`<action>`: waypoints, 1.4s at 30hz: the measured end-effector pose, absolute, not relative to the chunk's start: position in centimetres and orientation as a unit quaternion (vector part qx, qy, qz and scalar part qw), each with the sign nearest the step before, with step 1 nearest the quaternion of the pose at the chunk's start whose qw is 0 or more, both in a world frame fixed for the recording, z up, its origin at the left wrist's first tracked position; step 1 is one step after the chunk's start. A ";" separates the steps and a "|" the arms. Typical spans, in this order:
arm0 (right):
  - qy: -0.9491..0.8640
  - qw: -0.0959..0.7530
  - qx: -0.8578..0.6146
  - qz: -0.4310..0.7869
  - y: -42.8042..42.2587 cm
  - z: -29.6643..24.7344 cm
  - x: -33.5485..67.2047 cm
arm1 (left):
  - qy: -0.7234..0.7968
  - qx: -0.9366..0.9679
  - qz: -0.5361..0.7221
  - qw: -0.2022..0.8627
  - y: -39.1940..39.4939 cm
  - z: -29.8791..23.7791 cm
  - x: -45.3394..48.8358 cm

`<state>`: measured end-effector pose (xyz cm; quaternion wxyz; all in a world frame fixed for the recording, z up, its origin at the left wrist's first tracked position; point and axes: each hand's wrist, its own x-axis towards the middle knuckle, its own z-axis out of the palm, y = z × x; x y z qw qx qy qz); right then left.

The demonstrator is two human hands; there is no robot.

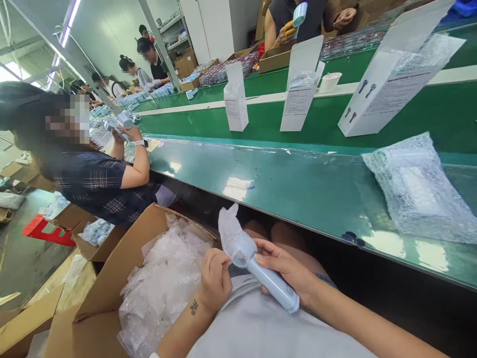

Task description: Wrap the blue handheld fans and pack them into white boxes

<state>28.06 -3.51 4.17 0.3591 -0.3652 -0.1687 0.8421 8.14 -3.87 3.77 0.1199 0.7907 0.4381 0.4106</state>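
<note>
My right hand (288, 268) grips the handle of a pale blue handheld device (270, 281) over my lap. Its top end is covered by a bubble-wrap sleeve (231, 233). My left hand (215, 278) is closed, pinching the lower edge of that sleeve beside the device's head. Both hands are below the near edge of the green workbench (283, 189).
An open cardboard box (108, 278) full of bubble-wrap bags stands at my left. A stack of bubble-wrap bags (417, 189) lies on the bench at right. Three upright white product boxes (236, 97) ride the conveyor. A seated person (93, 179) works at left; others sit farther along.
</note>
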 end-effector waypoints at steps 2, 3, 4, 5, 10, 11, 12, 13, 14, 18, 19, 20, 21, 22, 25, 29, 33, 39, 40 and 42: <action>-0.155 0.354 -0.400 0.831 -3.7 4.0 28.3 | 0.464 0.786 0.380 0.151 -4.0 2.9 8.1; -0.142 0.351 -0.417 0.826 -3.9 3.8 28.4 | 0.485 0.777 0.360 0.177 -4.1 2.6 8.1; -0.127 0.348 -0.435 0.821 -4.0 3.6 28.5 | 0.507 0.765 0.338 0.210 -4.1 2.3 8.1; -0.116 0.346 -0.450 0.815 -4.1 3.4 28.6 | 0.526 0.749 0.316 0.248 -4.2 2.1 8.2; -0.133 0.367 -0.501 0.772 -4.2 2.3 28.4 | 0.450 0.773 0.273 0.354 -4.4 2.4 9.8; -0.132 0.374 -0.501 0.769 -4.1 2.0 28.2 | 0.423 0.791 0.271 0.350 -4.4 2.6 10.3; -0.122 0.375 -0.499 0.772 -4.1 1.7 28.0 | 0.410 0.800 0.269 0.346 -4.3 2.7 10.8; -0.104 0.371 -0.494 0.779 -4.0 1.3 27.8 | 0.412 0.800 0.265 0.346 -4.2 2.9 11.1; -0.081 0.360 -0.488 0.791 -4.1 0.8 27.7 | 0.424 0.793 0.259 0.352 -4.0 3.0 11.4; -0.069 0.317 -0.502 0.802 -4.7 -1.4 28.4 | 0.460 0.749 0.173 0.445 -3.4 3.5 11.7; -0.113 0.312 -0.522 0.786 -4.9 -1.8 29.0 | 0.469 0.730 0.153 0.473 -3.4 3.5 11.7; -0.181 0.307 -0.544 0.759 -5.2 -1.9 29.8 | 0.483 0.707 0.142 0.497 -3.3 3.3 11.6; -0.266 0.303 -0.564 0.721 -5.4 -1.8 30.7 | 0.500 0.678 0.143 0.519 -3.3 3.1 11.6; -0.354 0.295 -0.577 0.674 -5.7 -1.4 31.6 | 0.516 0.648 0.152 0.539 -3.3 2.8 11.7; -0.506 0.260 -0.556 0.606 -6.0 1.8 34.4 | 0.530 0.556 0.222 0.600 -3.3 2.3 12.3; -0.378 0.324 -0.440 0.747 -5.8 7.0 36.5 | 0.468 0.471 0.357 0.657 -2.1 4.9 14.1; -0.147 0.456 -0.383 0.790 -5.5 8.3 36.6 | 0.354 0.516 0.427 0.653 0.1 10.0 16.6; -0.041 0.393 -0.216 0.893 -5.1 6.8 35.2 | 0.089 0.849 0.311 0.417 0.0 10.7 20.8; -0.043 0.432 -0.220 0.873 -4.9 6.8 35.2 | 0.025 0.897 0.291 0.331 0.1 10.1 21.3; -0.066 0.528 -0.264 0.805 -4.4 7.4 36.0 | -0.040 0.934 0.314 0.165 0.8 9.1 22.2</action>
